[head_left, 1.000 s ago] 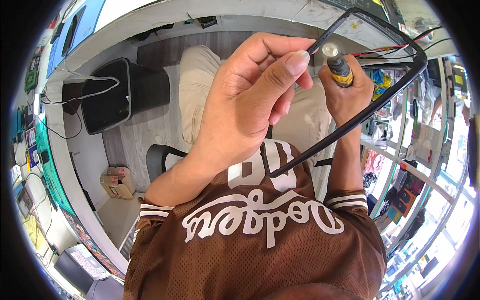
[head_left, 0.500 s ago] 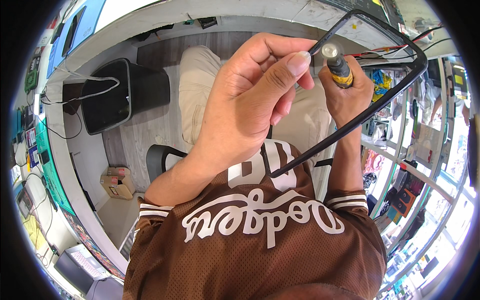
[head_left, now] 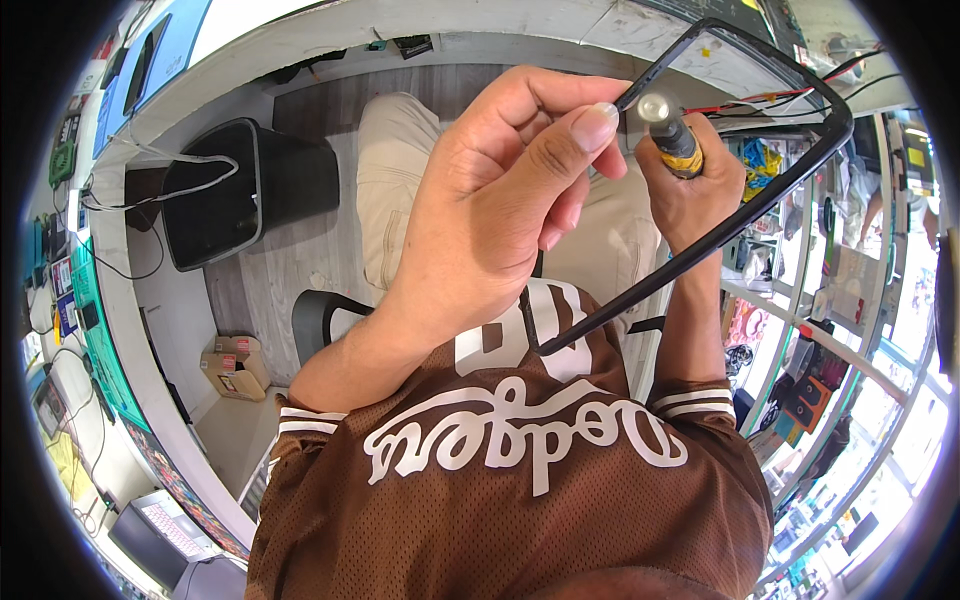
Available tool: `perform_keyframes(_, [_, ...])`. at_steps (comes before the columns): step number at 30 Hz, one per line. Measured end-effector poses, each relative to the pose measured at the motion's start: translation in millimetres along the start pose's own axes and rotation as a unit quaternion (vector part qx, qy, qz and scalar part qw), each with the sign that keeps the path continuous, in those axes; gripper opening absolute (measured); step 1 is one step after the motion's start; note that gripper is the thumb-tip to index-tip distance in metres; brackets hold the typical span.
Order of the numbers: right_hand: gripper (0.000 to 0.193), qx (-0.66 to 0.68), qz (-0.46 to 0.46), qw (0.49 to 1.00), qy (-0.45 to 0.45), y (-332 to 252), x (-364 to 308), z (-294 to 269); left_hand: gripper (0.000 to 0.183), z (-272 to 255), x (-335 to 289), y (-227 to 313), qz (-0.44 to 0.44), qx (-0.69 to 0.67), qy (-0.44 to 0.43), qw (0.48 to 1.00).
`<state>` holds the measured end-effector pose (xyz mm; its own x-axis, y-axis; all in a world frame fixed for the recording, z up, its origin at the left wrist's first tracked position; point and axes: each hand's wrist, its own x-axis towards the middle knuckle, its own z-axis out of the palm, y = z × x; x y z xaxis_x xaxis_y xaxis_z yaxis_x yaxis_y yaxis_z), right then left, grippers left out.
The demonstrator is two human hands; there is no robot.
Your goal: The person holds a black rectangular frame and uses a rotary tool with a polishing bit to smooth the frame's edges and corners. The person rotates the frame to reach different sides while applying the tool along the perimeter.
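Though narrow, left grip (head_left: 490,200) on frame (head_left: 745,214).

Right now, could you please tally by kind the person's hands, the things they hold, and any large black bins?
Hands: 2 (left hand, right hand)
Black frame: 1
Handheld tool: 1
Black bin: 1
Total: 5

This looked like a small repair workshop within a shop: shelves (head_left: 850,362) crowded with goods stood at three to four o'clock, a counter (head_left: 120,290) bearing a green mat (head_left: 105,350) curved past nine, an open laptop (head_left: 180,525) sat at eight, and a handheld tool (head_left: 683,160) with a round tip showed at two.
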<state>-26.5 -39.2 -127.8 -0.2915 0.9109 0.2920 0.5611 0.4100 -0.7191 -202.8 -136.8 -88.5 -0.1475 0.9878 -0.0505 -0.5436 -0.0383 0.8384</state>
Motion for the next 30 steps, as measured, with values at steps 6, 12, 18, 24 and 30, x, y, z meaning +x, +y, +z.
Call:
perform_keyframes(6, [0.018, 0.003, -0.037, 0.999, 0.0, 2.8, -3.3, 1.7, 0.028, 0.3, -0.3, -1.1, 0.004, -0.018, 0.007, 1.0])
perform_keyframes(12, [0.021, 0.0, -0.026, 1.0, -0.016, -1.5, -3.2, 0.3, 0.029, -1.1, -0.8, 1.5, -0.007, -0.022, 0.005, 1.0])
perform_keyframes(18, [0.022, -0.017, -0.033, 0.999, -0.021, 0.2, -3.0, 0.5, 0.029, -1.5, -0.6, 1.1, -0.011, -0.021, 0.008, 1.0])
perform_keyframes(24, [0.022, -0.012, -0.033, 0.999, -0.014, -0.8, -2.9, 1.6, 0.029, -1.5, -1.7, 1.3, -0.006, -0.022, 0.01, 1.0])
perform_keyframes(30, [0.022, -0.023, -0.035, 0.999, -0.016, 1.1, -3.2, 2.1, 0.028, -2.0, -0.7, -1.2, 0.001, -0.035, 0.006, 0.999])
